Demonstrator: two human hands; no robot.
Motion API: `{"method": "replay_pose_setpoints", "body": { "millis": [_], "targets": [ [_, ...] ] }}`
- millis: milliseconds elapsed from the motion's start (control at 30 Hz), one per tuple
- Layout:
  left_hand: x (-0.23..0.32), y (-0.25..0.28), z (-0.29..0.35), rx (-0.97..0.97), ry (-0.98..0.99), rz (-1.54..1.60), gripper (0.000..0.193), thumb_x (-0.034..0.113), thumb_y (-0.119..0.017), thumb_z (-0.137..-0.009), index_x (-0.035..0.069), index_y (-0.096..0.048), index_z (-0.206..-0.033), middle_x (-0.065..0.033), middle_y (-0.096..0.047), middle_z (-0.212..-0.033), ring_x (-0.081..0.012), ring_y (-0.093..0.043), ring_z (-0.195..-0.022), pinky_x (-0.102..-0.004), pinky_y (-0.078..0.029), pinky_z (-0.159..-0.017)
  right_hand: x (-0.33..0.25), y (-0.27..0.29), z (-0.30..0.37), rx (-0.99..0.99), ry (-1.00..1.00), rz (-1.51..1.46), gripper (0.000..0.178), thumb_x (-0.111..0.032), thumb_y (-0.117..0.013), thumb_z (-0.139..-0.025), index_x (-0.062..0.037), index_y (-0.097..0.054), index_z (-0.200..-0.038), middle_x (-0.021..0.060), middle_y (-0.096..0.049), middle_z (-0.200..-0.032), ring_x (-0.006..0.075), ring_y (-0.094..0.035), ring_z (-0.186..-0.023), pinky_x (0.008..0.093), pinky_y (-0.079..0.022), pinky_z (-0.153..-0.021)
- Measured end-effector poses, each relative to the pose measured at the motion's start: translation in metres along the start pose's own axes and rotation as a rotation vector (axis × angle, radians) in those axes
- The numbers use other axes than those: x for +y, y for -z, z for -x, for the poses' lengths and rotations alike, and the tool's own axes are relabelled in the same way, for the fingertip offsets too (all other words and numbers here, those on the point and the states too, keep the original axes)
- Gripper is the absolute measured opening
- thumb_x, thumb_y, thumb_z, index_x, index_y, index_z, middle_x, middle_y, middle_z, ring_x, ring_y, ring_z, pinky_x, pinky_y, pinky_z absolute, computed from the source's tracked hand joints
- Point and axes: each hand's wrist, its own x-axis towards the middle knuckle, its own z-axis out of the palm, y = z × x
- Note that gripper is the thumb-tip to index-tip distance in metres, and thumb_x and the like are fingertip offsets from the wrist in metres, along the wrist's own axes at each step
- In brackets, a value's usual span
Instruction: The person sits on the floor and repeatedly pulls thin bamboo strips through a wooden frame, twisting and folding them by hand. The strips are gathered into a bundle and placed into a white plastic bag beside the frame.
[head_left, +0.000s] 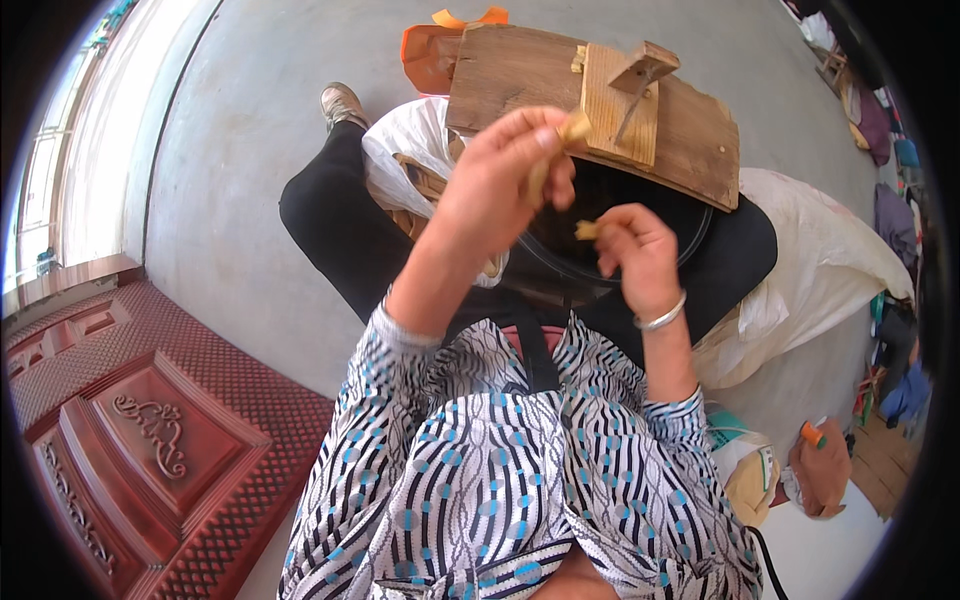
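Observation:
My left hand [495, 175] is raised before the near edge of a wooden board [520, 75]. Its fingers are closed on a yellowish-brown, root-like piece [574, 130]; a second such stick shows under the fingers, partly hidden. Lower and to the right, my right hand [645, 255] pinches a short yellow piece [587, 230] over a dark round basin [570, 235]. On the board is a paler wooden block [605, 95] with a slanted metal blade [632, 115] under a small wooden crosspiece [645, 65]. A few yellow bits [578, 60] lie beside the block.
A white plastic bag [405, 135] with brown pieces leans by my left leg. A pale sack [820, 240] spreads at the right. An orange container [428, 60] stands behind the board. A carved red-brown door panel [170, 430] lies at the lower left.

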Motion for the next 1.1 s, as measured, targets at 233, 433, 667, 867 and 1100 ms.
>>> {"method": "replay_pose_setpoints", "body": {
  "millis": [233, 433, 667, 867, 1100],
  "targets": [
    [0.047, -0.059, 0.095, -0.700, -0.521, -0.025, 0.017, 0.014, -0.056, -0.093, -0.002, -0.059, -0.090, -0.0258, -0.063, -0.083, -0.0275, -0.062, -0.062, -0.0323, -0.047, -0.047, -0.055, -0.090, -0.058, -0.058, 0.384, 0.182, 0.003, -0.002, -0.064, -0.087, -0.0010, -0.062, -0.086, -0.0041, -0.057, -0.067, 0.0011, -0.048, -0.056, 0.0183, -0.039, -0.049],
    [0.043, -0.102, 0.130, -0.527, -0.830, 0.192, 0.026, 0.015, -0.053, -0.097, -0.005, -0.060, -0.081, -0.0212, -0.065, -0.079, -0.0241, -0.061, -0.054, -0.0281, -0.044, -0.041, -0.067, -0.115, -0.201, 0.250, 1.005, 0.883, 0.012, -0.012, -0.064, -0.090, -0.0029, -0.066, -0.097, -0.0026, -0.060, -0.069, 0.0037, -0.051, -0.058, 0.0212, -0.044, -0.053],
    [0.044, -0.107, 0.125, -0.399, -0.780, 0.278, 0.033, 0.015, -0.047, -0.101, -0.006, -0.064, -0.081, -0.0211, -0.064, -0.074, -0.0197, -0.059, -0.048, -0.0273, -0.040, -0.034, -0.067, -0.093, -0.113, 0.029, 0.552, 0.577, 0.017, -0.014, -0.063, -0.090, -0.0029, -0.066, -0.102, 0.0025, -0.063, -0.072, 0.0095, -0.058, -0.063, 0.0240, -0.048, -0.059],
    [0.016, -0.048, 0.114, -0.706, -0.464, -0.120, 0.013, 0.010, -0.059, -0.092, -0.003, -0.062, -0.092, -0.0151, -0.064, -0.091, -0.0279, -0.061, -0.072, -0.0340, -0.049, -0.063, -0.004, -0.036, -0.017, -0.126, 0.380, 0.701, 0.017, -0.017, -0.065, -0.086, -0.0038, -0.065, -0.097, 0.0121, -0.066, -0.077, 0.0254, -0.066, -0.070, 0.0336, -0.050, -0.063],
    [-0.058, -0.024, 0.065, -0.189, -0.337, -1.144, 0.019, 0.002, -0.064, -0.085, -0.001, -0.063, -0.104, -0.0168, -0.062, -0.109, -0.0306, -0.062, -0.099, -0.0359, -0.050, -0.083, 0.025, -0.006, 0.028, -0.134, 0.504, 1.185, 0.017, -0.013, -0.066, -0.077, -0.0093, -0.067, -0.093, 0.0054, -0.067, -0.090, 0.0263, -0.063, -0.085, 0.0357, -0.048, -0.071]
  ]
}}
